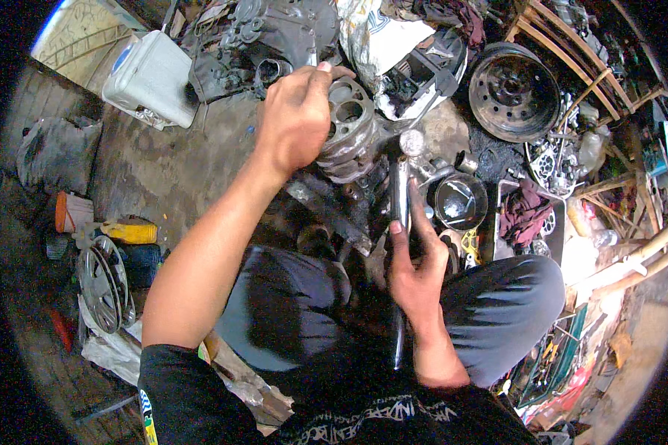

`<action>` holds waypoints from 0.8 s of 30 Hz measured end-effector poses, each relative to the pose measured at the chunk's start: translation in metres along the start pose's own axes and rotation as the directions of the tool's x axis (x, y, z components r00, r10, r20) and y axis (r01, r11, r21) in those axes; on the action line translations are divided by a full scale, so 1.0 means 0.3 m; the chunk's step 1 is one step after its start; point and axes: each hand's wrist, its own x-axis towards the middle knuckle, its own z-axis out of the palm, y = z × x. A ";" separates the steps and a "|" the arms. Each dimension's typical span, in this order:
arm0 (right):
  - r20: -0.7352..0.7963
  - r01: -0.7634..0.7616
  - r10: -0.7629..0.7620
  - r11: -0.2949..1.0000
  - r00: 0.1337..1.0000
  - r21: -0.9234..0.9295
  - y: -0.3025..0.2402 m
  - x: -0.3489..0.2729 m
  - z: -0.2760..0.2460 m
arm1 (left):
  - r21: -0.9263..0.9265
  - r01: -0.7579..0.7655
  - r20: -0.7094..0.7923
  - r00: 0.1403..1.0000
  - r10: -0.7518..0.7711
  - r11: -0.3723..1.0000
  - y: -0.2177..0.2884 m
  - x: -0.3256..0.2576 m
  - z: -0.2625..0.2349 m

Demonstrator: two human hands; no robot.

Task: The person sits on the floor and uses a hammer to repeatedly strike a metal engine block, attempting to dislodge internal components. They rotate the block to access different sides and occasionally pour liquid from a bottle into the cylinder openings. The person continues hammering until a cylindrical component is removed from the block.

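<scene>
My left hand (pixel 297 115) clamps the finned grey metal cylinder block (pixel 349 133); my right fingers (pixel 401 237) grip the upright steel hammer (pixel 401 185), its head just right of the block.

Cyl block (pixel 346 130) under my L hand (pixel 295 115) grey, greasy; hammer (pixel 402 178) silver; jerrycan (pixel 150 76) white; rag (pixel 525 211) maroon.

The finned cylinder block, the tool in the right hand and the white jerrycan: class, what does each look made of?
Finned cylinder block: cast metal, probably aluminium, dull grey and grimy. Tool in the right hand: steel by its look, bright and shiny at the rounded head. White jerrycan: plastic, smooth, matt, moulded corners.
</scene>
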 end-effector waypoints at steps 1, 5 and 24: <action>0.015 -0.045 0.046 0.999 0.999 -0.008 -0.006 -0.002 -0.002 | 0.034 -0.057 -0.013 0.998 0.058 0.998 -0.003 -0.003 0.002; -0.107 0.111 -0.119 0.991 0.987 -0.078 -0.040 0.012 -0.021 | 0.058 0.000 0.079 0.997 -0.005 0.998 0.009 0.002 0.001; 0.065 -0.173 0.173 0.985 0.983 0.005 0.004 0.002 -0.024 | 0.017 0.149 0.026 0.988 -0.149 0.989 0.008 0.032 0.025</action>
